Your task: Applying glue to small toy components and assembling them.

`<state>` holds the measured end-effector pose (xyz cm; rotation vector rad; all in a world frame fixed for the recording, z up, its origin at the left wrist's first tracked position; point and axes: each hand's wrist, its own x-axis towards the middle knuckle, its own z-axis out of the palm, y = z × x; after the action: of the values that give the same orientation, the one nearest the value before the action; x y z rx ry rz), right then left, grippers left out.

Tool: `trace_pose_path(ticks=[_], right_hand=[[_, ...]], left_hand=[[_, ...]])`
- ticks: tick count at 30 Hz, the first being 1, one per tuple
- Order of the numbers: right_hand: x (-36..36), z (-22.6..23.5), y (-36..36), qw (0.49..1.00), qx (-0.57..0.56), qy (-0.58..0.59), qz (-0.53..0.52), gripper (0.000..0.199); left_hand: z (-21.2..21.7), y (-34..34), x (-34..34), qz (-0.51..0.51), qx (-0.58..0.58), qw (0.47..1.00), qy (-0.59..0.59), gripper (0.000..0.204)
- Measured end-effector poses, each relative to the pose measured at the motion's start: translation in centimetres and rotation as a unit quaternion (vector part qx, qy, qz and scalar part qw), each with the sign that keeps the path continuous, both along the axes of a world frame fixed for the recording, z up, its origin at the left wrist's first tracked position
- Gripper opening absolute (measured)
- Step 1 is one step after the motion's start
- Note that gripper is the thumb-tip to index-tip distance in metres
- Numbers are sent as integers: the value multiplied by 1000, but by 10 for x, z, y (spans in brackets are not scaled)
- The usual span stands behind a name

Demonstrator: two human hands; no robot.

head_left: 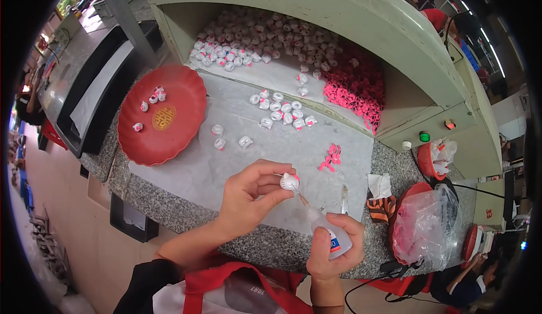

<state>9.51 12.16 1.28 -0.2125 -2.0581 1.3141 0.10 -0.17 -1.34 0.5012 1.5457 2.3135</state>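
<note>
Between the thumb and fingers of my left hand is a small white cat-head figure with a pink patch. My right hand is closed around a translucent glue bottle with a blue and white label. The bottle's thin nozzle points up to the left, its tip at or very near the figure; I cannot tell if they touch. On the white paper beyond my hands lie several loose white figures and a little heap of pink pieces.
A red scalloped plate with several figures stands left. Behind the paper, an open-fronted cabinet holds piled white figures and pink pieces. Tweezers, a striped cloth and a plastic bag lie right.
</note>
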Motion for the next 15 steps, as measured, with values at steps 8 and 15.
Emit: trace_pose_path(ticks=[8,15], right_hand=[[1,-1,6,1000,-10,-5,4,20],[-4,5,8,999,16,-3,28,19]], left_hand=[[2,5,0,-10,0,1000,6,31],[1,6,-1,-13,0,1000,19,30]])
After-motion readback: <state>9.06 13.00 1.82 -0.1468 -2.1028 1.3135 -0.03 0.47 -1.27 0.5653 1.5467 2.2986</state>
